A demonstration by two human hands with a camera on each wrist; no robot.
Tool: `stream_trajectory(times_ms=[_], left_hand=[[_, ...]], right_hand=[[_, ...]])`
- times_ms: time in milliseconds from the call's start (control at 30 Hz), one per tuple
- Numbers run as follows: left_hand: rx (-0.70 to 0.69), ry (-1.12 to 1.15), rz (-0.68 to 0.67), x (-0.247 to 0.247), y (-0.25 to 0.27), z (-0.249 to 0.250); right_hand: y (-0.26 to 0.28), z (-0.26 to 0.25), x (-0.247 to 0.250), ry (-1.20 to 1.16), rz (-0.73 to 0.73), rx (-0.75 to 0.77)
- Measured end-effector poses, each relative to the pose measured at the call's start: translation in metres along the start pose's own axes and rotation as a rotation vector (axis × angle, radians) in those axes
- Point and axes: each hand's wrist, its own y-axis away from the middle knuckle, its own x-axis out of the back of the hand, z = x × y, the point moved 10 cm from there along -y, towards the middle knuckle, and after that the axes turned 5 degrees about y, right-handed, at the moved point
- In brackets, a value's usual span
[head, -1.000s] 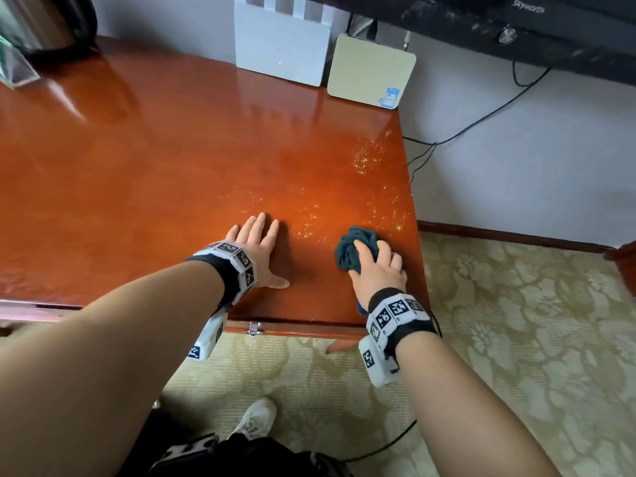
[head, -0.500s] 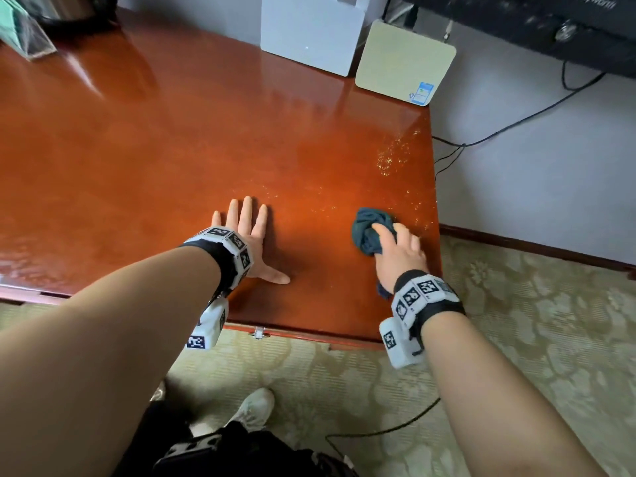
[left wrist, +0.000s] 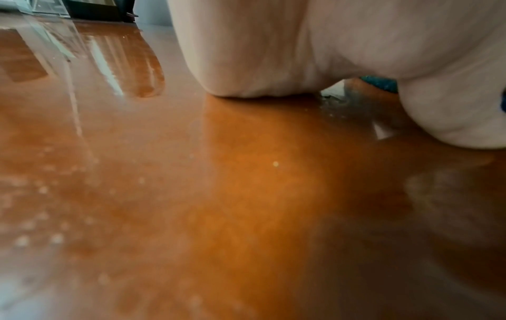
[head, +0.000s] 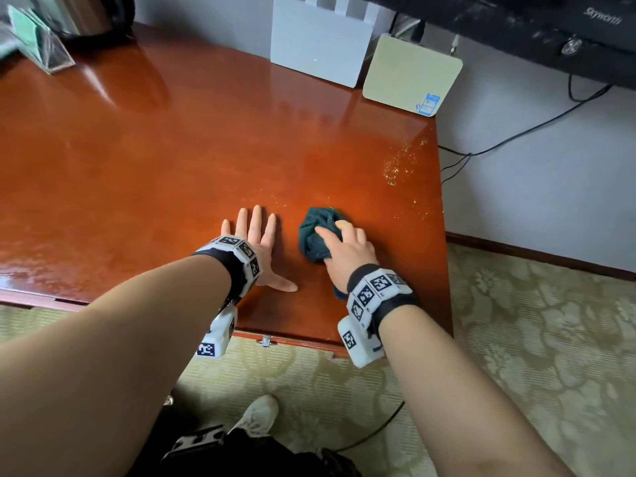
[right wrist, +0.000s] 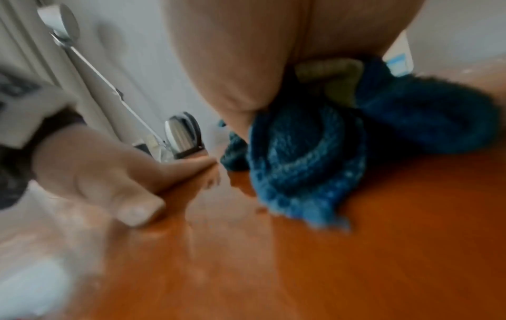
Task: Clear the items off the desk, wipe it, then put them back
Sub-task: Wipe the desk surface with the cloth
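Note:
A glossy red-brown desk fills the head view. My right hand grips a bunched dark teal cloth and presses it on the desk near the front right. In the right wrist view the cloth sits under my palm. My left hand lies flat on the desk just left of the cloth, fingers straight, thumb spread out. Yellowish specks lie on the desk toward the right edge.
A white router and a beige flat box lean against the wall at the back. A kettle base and a clear stand sit at the back left. Cables hang right of the desk; patterned carpet lies below.
My right hand has slid the cloth leftward toward my left hand, away from the right edge. Fewer specks show in front of the hands. The left hand stays flat.

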Motion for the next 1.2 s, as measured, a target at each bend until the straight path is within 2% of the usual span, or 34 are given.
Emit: stream_trajectory(times_ms=[67, 133, 267, 333, 467, 567, 600, 633, 667, 733, 800, 833, 900, 1000, 1100, 1200], left_hand=[[-0.006, 0.005, 0.007, 0.0, 0.0, 0.0], [-0.005, 0.0, 0.008, 0.001, 0.0, 0.0], [0.0, -0.012, 0.001, 0.0, 0.001, 0.0], [-0.002, -0.019, -0.01, 0.0, 0.001, 0.0], [-0.01, -0.014, -0.007, 0.001, 0.001, -0.001], [-0.027, -0.001, 0.001, 0.001, 0.0, 0.0], [-0.037, 0.009, 0.008, 0.001, 0.0, 0.001], [-0.051, 0.028, 0.016, 0.001, 0.001, 0.001], [-0.068, 0.055, 0.023, 0.001, 0.001, 0.0], [-0.108, 0.09, 0.032, 0.002, 0.001, -0.004], [-0.153, 0.066, 0.039, 0.005, 0.001, -0.01], [-0.17, 0.05, 0.043, 0.008, 0.001, -0.014], [-0.167, 0.053, 0.057, 0.015, -0.001, -0.026], [-0.049, 0.119, 0.092, 0.03, -0.005, -0.058], [0.019, 0.1, 0.098, 0.044, -0.012, -0.086], [0.027, 0.057, 0.08, 0.054, -0.026, -0.107]], right_hand=[[0.0, 0.018, -0.002, 0.007, 0.028, -0.031], [0.004, 0.06, -0.001, -0.014, 0.04, -0.141], [0.038, 0.167, 0.0, -0.149, 0.043, -0.549], [0.054, 0.192, 0.003, -0.256, 0.067, -0.67], [0.054, 0.183, 0.024, -0.614, 0.219, -0.648], [0.047, 0.141, 0.029, -1.223, 0.286, -0.628], [0.041, 0.126, 0.029, -1.37, 0.292, -0.613], [0.036, 0.112, 0.03, -1.396, 0.272, -0.584], [0.03, 0.1, 0.029, -1.289, 0.216, -0.558], [0.026, 0.095, 0.028, -0.808, 0.103, -0.548], [0.031, 0.098, 0.032, -0.396, 0.078, -0.583], [0.031, 0.094, 0.034, -0.328, 0.087, -0.569], [0.025, 0.074, 0.029, -0.376, 0.066, -0.492], [0.012, 0.039, 0.007, -0.358, -0.052, -0.428], [0.004, 0.03, 0.0, -0.118, -0.103, -0.482], [-0.004, 0.025, 0.004, -0.237, -0.124, -0.543]])
